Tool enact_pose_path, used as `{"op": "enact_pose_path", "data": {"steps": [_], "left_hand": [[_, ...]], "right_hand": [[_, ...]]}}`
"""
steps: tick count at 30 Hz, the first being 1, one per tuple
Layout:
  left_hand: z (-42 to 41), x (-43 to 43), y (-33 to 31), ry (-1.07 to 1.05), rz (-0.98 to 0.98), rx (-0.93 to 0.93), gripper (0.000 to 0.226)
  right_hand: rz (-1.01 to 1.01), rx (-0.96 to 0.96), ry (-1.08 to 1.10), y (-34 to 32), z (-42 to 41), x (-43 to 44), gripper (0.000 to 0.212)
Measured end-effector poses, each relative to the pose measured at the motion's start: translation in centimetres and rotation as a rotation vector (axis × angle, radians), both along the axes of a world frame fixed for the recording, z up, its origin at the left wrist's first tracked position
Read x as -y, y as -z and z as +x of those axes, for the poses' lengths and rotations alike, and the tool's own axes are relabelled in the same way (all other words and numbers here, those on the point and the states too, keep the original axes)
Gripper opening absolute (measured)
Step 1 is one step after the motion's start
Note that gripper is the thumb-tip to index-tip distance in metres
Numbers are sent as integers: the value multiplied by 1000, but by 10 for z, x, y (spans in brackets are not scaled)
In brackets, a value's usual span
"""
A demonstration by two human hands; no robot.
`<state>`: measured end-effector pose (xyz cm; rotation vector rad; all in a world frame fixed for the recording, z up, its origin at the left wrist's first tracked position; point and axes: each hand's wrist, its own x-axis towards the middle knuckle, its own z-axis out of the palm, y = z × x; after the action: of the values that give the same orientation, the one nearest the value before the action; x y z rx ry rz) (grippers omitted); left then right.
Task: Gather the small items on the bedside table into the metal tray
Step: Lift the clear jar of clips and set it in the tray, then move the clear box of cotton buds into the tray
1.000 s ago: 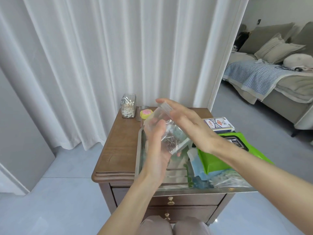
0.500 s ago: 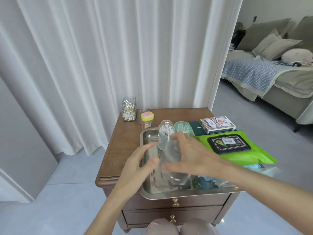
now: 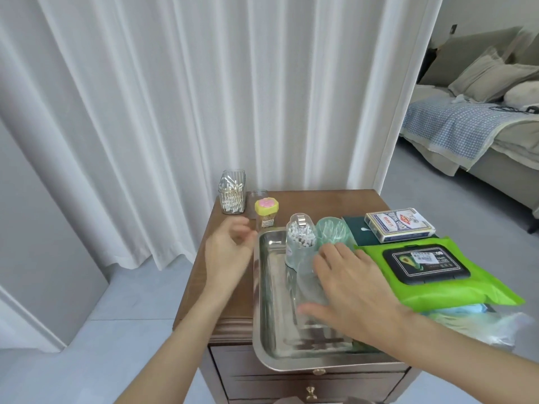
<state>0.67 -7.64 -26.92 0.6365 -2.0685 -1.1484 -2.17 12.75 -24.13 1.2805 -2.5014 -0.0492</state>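
Steel, the metal tray (image 3: pixel 264 301) lies on the near right part of the wooden bench (image 3: pixel 230 225). Inside it, the right hand (image 3: pixel 354 290) rests flat on a clear plastic container (image 3: pixel 310 290), fingers spread wide over it, not closed around it. A clear cotton-swab tub (image 3: pixel 300 243) and a green tub (image 3: pixel 332 231) stand at the tray's far end. The left hand (image 3: pixel 226 252) hovers left of the tray, blurred, fingers loosely open and empty. A yellow-capped toothpick jar (image 3: pixel 266 212) and a cotton-swab holder (image 3: pixel 232 192) stand at the far left. Right of the tray are a card deck (image 3: pixel 399 224) and a green wet-wipes pack (image 3: pixel 431 272).
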Motion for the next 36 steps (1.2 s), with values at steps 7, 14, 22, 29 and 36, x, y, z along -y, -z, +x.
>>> {"op": "enact_pose_path", "data": {"steps": [7, 14, 22, 29, 36], "left_hand": [[-97, 78, 10, -137, 194, 122, 102], [-138, 95, 33, -190, 174, 71, 75], [-136, 101, 41, -278, 217, -101, 67], [-143, 107, 46, -294, 255, -146, 63], [-119, 98, 24, -261, 382, -277, 67]], "right_hand": [[-129, 214, 61, -58, -12, -12, 30], [-181, 471, 81, -118, -132, 82, 21], [44, 816, 322, -20, -233, 216, 25], [53, 655, 355, 20, -239, 230, 24], [-450, 573, 366, -36, -252, 169, 26]]}}
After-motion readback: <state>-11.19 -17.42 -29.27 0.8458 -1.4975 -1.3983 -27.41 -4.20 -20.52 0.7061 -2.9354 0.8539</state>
